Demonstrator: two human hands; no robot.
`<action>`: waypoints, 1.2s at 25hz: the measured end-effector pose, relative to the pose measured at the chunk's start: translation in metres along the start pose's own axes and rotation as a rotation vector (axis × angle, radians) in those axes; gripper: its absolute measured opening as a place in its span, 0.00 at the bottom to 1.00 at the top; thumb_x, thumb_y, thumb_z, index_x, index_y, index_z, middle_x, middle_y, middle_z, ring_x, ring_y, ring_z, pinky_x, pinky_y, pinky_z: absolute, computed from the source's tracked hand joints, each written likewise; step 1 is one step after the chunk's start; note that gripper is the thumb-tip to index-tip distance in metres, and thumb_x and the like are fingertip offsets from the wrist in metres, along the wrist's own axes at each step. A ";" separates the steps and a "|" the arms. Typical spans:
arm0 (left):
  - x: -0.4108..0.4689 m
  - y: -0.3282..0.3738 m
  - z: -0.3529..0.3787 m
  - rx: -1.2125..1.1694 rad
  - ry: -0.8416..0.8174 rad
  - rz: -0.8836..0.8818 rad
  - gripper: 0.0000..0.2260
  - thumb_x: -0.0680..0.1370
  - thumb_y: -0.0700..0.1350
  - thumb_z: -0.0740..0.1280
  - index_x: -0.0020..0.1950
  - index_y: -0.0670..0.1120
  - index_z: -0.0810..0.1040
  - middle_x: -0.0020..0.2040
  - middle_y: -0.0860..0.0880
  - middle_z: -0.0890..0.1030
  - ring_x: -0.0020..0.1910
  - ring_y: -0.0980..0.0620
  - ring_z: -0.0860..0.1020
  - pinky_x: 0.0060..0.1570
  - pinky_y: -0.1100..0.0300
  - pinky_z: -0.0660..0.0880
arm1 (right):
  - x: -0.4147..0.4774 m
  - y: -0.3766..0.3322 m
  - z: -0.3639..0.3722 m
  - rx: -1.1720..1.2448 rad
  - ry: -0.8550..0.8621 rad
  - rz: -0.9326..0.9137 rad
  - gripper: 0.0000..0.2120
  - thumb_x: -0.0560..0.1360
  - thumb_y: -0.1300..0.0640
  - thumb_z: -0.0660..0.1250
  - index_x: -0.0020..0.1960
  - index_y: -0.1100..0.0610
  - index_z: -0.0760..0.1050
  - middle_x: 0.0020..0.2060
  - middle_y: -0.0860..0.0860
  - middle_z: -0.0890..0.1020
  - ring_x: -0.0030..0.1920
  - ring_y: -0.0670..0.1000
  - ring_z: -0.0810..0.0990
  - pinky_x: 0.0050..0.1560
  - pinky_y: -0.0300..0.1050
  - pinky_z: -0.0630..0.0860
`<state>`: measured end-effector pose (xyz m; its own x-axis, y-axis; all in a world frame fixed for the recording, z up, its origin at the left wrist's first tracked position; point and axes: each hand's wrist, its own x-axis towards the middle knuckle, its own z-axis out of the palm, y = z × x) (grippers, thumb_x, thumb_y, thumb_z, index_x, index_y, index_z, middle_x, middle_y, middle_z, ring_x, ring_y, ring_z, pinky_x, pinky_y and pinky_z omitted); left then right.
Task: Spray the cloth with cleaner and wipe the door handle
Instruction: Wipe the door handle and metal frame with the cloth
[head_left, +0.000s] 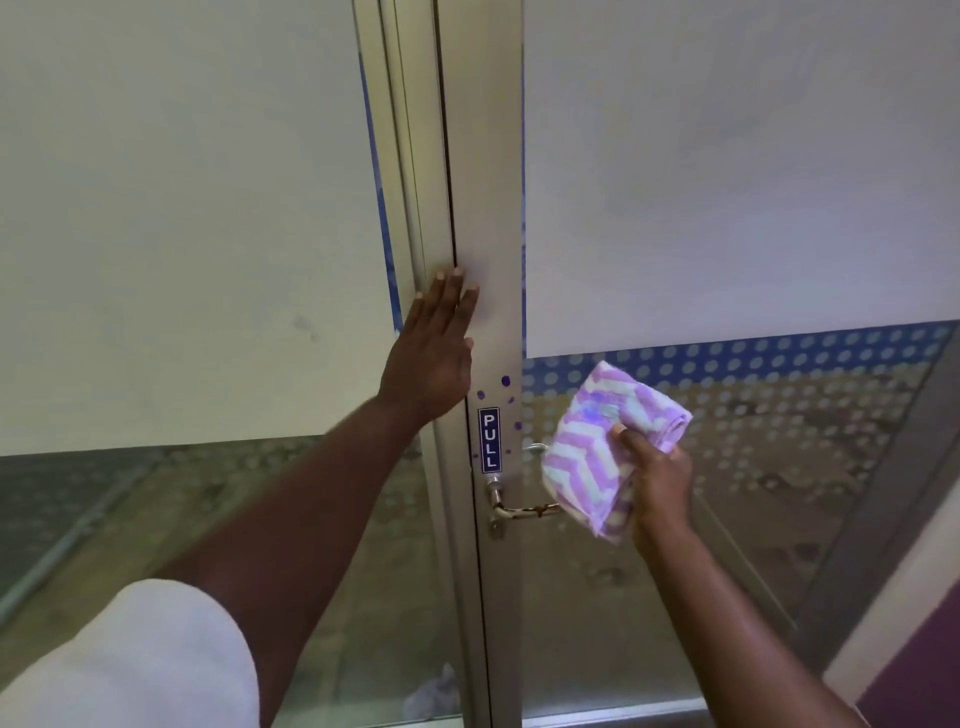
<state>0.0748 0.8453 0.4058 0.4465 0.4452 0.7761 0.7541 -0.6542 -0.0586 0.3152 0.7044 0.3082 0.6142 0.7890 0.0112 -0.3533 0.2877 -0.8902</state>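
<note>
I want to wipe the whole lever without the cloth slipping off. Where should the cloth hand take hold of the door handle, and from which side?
Probably the free end of the door handle, wrapped from the right with the cloth the right hand already holds there. The lever runs level from its pivot under the PULL sticker, so a sliding grip can travel leftward.

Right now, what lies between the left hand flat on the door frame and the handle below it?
In the head view, a blue PULL sticker on the frame, between left hand and door handle.

Folded purple-striped cloth (602, 452) covers the metal door handle's (519, 510) end.
</note>
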 end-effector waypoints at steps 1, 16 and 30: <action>0.005 -0.005 0.004 0.043 -0.001 0.040 0.31 0.82 0.41 0.61 0.84 0.41 0.55 0.85 0.39 0.54 0.85 0.39 0.52 0.83 0.44 0.50 | 0.002 0.004 0.003 0.003 0.013 -0.005 0.08 0.72 0.62 0.76 0.52 0.56 0.86 0.47 0.56 0.89 0.49 0.62 0.89 0.49 0.60 0.86; 0.032 -0.034 0.058 0.160 0.232 0.183 0.28 0.85 0.48 0.61 0.82 0.37 0.60 0.82 0.35 0.61 0.82 0.36 0.57 0.82 0.45 0.45 | 0.025 0.055 0.071 -0.296 0.181 -0.481 0.12 0.74 0.53 0.75 0.55 0.53 0.79 0.40 0.39 0.84 0.42 0.36 0.81 0.46 0.35 0.78; 0.033 -0.032 0.059 0.120 0.249 0.182 0.27 0.83 0.44 0.62 0.81 0.36 0.63 0.81 0.36 0.65 0.81 0.36 0.62 0.82 0.43 0.49 | 0.052 0.120 0.118 -1.032 -0.180 -1.103 0.18 0.76 0.61 0.70 0.65 0.55 0.81 0.61 0.59 0.80 0.60 0.61 0.78 0.57 0.56 0.75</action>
<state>0.0936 0.9172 0.3958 0.4584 0.1551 0.8751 0.7308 -0.6261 -0.2719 0.2217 0.8443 0.2558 0.1144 0.5159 0.8490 0.8900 0.3264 -0.3183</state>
